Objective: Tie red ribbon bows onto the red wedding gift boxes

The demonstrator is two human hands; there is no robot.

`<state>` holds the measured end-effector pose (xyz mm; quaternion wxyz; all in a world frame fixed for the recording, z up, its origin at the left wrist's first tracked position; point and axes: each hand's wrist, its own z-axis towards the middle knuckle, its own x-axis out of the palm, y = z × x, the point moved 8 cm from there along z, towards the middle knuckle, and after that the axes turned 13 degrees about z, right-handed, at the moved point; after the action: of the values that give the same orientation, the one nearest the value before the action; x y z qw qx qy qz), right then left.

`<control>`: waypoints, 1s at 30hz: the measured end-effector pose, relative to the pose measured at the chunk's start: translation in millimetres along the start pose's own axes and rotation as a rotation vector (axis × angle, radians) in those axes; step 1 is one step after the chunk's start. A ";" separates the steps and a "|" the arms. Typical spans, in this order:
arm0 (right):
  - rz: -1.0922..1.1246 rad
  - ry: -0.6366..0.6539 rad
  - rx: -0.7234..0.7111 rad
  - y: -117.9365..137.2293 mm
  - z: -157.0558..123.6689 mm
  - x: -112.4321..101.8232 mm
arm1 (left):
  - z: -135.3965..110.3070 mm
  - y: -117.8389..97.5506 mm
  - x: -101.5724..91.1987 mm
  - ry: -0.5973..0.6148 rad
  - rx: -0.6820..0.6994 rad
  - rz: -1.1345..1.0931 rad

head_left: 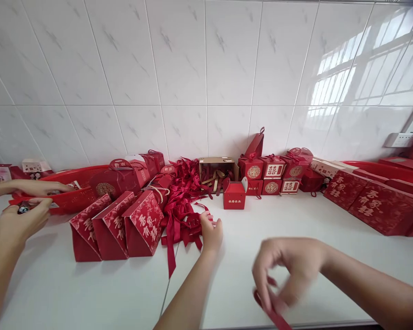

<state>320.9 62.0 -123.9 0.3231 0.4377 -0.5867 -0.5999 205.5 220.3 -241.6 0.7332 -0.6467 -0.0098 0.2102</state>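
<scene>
My left hand (210, 231) reaches forward to the edge of a heap of dark red ribbons (182, 201), and its fingers close on a ribbon there. My right hand (285, 274) is nearer to me, blurred by motion, with its fingers pinched on a red ribbon strip (273, 316) that hangs toward the counter's front edge. A small open red box (234, 196) stands just beyond my left hand. Three red folded gift bags (119, 227) with white characters stand in a row left of the ribbons.
At the far left, another person's two hands (19, 222) work over a red tray (64, 199). Stacked small red boxes (271, 176) and a cardboard box (216, 172) line the tiled wall. Flat red bags (371, 201) lie at the right on the white counter (254, 256).
</scene>
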 end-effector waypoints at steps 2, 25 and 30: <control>-0.116 -0.275 -0.103 9.6 21.2 -57.9 | -0.9 0.4 0.1 -0.004 -0.005 -0.001; -0.552 -1.435 -0.327 -118.4 14.5 -207.1 | -1.9 -6.6 -0.7 0.011 0.050 0.110; -0.537 -1.424 -0.426 -109.8 6.8 -196.6 | -0.3 -2.0 0.8 0.006 0.071 0.111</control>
<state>408.7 253.3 -204.0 -0.2090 0.0037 -0.3992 -0.8927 207.0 220.1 -240.0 0.7430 -0.6203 0.0358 0.2488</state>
